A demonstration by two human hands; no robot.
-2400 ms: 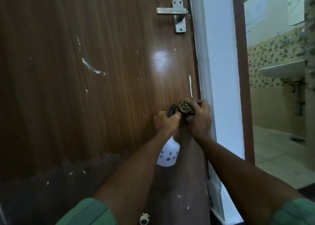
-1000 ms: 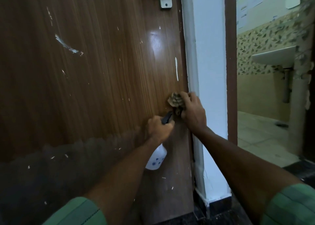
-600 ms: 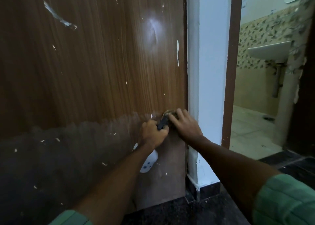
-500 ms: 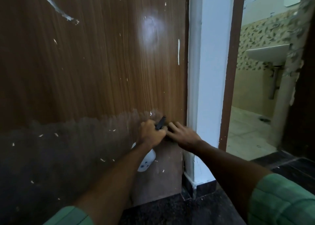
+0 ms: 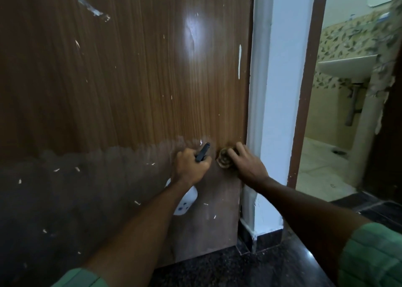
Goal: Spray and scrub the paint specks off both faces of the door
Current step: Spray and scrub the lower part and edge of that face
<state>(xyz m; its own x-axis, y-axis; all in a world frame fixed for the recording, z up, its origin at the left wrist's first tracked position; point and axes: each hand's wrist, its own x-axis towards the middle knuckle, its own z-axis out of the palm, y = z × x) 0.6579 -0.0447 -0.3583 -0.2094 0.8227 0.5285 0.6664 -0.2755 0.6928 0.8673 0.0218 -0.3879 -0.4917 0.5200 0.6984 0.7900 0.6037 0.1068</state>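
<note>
A brown wood-grain door (image 5: 121,86) fills the left of the view, flecked with white paint specks and a long white streak near its right edge. Its lower part is darker and dull. My left hand (image 5: 191,167) grips the black trigger head of a white spray bottle (image 5: 185,202), which hangs below my fist against the door. My right hand (image 5: 245,165) holds a brownish scrub pad (image 5: 224,159) pressed to the door close to its right edge, just right of the bottle's nozzle.
A white wall post (image 5: 274,91) with a brown frame strip stands right of the door. Beyond it lies a tiled washroom with a white basin (image 5: 345,66) and drain pipe. The floor (image 5: 239,267) below is dark polished stone.
Both hands have moved down the door from below the handle to the edge of the dull lower band. The view has tilted down, so the handle is out of sight.
</note>
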